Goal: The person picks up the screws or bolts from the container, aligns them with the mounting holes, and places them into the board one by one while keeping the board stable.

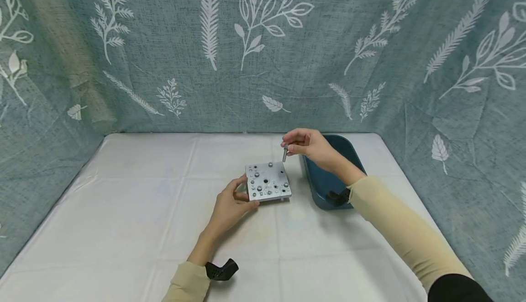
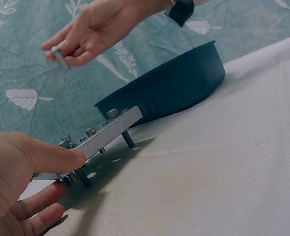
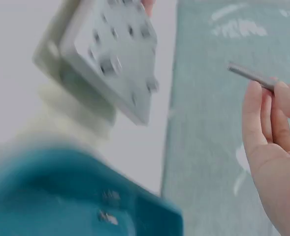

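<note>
A silver metal plate (image 1: 269,174) with several holes and bolts set in it is held by my left hand (image 1: 231,206) at its left edge. In the left wrist view, the left thumb lies along the side of the plate (image 2: 112,132), and bolt shanks stick out beneath it. My right hand (image 1: 310,146) pinches a bolt (image 1: 285,152) between thumb and fingers, just above the plate's far right corner. The bolt (image 3: 251,77) points away from the fingertips in the right wrist view, apart from the plate.
A dark blue plastic bin (image 1: 319,188) stands to the right of the plate, under my right forearm. Small metal parts (image 3: 108,217) lie inside it. White cloth (image 1: 135,210) covers the table, and a green leaf-patterned curtain (image 1: 172,41) hangs behind.
</note>
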The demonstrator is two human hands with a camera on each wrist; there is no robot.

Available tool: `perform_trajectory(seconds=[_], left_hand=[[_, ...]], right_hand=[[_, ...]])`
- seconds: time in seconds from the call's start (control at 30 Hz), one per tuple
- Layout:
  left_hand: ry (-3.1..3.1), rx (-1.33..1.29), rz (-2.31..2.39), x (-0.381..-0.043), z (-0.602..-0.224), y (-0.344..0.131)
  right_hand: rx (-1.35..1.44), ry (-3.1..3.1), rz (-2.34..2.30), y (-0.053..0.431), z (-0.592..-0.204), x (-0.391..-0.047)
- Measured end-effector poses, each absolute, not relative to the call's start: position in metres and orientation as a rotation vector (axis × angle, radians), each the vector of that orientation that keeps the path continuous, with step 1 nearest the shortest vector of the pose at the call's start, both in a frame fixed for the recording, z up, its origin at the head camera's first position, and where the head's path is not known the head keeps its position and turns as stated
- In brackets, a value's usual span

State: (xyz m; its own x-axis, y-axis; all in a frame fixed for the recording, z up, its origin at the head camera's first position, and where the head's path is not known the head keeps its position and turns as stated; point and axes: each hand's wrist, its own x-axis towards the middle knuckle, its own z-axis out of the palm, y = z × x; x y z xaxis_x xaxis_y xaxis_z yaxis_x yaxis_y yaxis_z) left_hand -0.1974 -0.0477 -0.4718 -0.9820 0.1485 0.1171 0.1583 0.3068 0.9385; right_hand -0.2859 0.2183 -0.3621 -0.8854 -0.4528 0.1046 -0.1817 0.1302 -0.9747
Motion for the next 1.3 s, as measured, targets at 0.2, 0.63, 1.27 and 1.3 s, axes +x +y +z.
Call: perform_trajectory(seconds=[0.2,0.63,1.27,1.3], left_hand=[[-2.525,-0.298,-1.833,-0.198,-0.472,-0.048],[-2.525,-0.296,-1.858,-0.198,-0.471,-0.05],[-2.537,-0.285,-1.841,-0.197,-0.471,-0.049],[-2.536,-0.286,-1.843,-0.197,-0.471,-0.049]], right_hand=[[-0.619,2.176,-1.792,0.19,-0.381,-0.276],[-0.406,2.337,-1.701,0.152,-0.407,-0.261],[-0.339,2.412,-1.667,0.152,-0.417,-0.268],[-0.344,2.418,-1.655,0.153,-0.417,-0.268]])
